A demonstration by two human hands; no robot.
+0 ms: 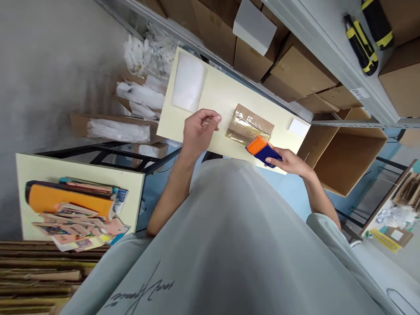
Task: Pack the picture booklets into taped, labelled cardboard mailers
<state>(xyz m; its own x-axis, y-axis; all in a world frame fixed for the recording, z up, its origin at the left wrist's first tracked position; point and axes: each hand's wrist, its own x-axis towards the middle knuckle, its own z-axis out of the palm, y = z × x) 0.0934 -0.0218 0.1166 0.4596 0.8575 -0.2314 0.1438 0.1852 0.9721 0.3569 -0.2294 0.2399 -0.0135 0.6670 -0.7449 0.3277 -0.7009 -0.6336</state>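
A small brown cardboard box (251,120) lies on the cream tabletop (216,94), with shiny clear tape across it and past its near edge. My right hand (287,161) grips a blue and orange tape dispenser (266,152), its orange end at the box's near right corner. Whether the dispenser touches the box I cannot tell. To the left of the box is my left hand (200,131), raised over the table edge. Its fingers are curled in with the thumb against them, and no object shows in them. A white sheet or pad (189,82) lies beyond that hand.
A white slip (299,127) lies at the table's right end, beside a large open carton (352,159). Behind runs a shelf of brown boxes (215,30); cutters (361,46) rest on the upper shelf. At left, a side table (24,197) bears cards and an orange item.
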